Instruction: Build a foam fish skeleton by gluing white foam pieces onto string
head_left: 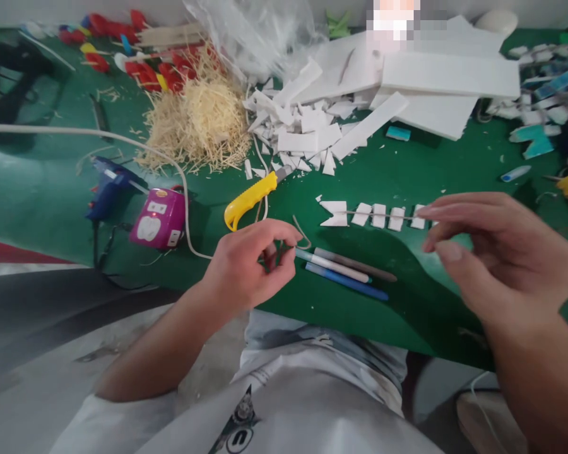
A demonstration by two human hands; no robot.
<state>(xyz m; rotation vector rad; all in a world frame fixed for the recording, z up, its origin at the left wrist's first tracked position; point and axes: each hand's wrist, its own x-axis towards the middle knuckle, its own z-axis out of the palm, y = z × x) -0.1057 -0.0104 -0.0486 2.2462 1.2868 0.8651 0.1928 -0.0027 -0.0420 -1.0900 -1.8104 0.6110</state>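
Observation:
My left hand (pixel 253 261) is curled in a pinch, and a thin grey bent cord (pixel 307 239) curves out from its fingertips. Just to its right, a grey pen (pixel 355 265), a white marker (pixel 341 265) and a blue pen (pixel 348 282) lie side by side. My right hand (pixel 506 258) hovers with thumb and fingers apart at the right end of a row of white foam pieces. The row has a notched tail-shaped piece (pixel 336 213) at its left and several small blocks (pixel 378 215), with a thin grey line across them. My right fingers hide the row's right end.
A yellow utility knife (pixel 250 198) lies beyond my left hand. Left are a purple power adapter (pixel 158 217), a blue glue gun (pixel 113 183) and a white cable (pixel 184 189). Behind lie a stick pile (pixel 213 116), foam scraps (pixel 303 135) and foam sheets (pixel 449 75).

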